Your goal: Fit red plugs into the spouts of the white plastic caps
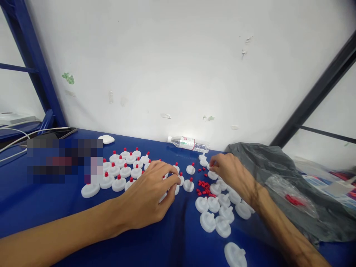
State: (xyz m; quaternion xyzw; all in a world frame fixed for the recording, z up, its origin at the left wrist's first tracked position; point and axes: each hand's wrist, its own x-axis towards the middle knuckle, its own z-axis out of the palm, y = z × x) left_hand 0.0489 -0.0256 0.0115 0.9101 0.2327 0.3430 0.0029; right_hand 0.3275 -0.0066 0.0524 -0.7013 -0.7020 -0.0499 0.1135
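Observation:
On the blue table (pixel 172 241), my left hand (pixel 150 196) rests with fingers curled over white plastic discs with red caps (pixel 122 171), pinching one of them at its fingertips. My right hand (pixel 230 172) reaches among the uncapped white discs (pixel 219 215), its fingers closed on a disc near a small red cap. Between the hands lies a loose pile of small red caps (pixel 204 187). Several capped discs stand in rows to the left; several uncapped discs lie to the right and near the front edge.
A plastic water bottle (pixel 187 143) lies against the white wall. A grey plastic bag (pixel 292 185) with a clear pouch of red caps (pixel 294 200) sits at right. A white earbud case (pixel 106 139), a phone and cables lie at left. Blue shelf posts stand at both sides.

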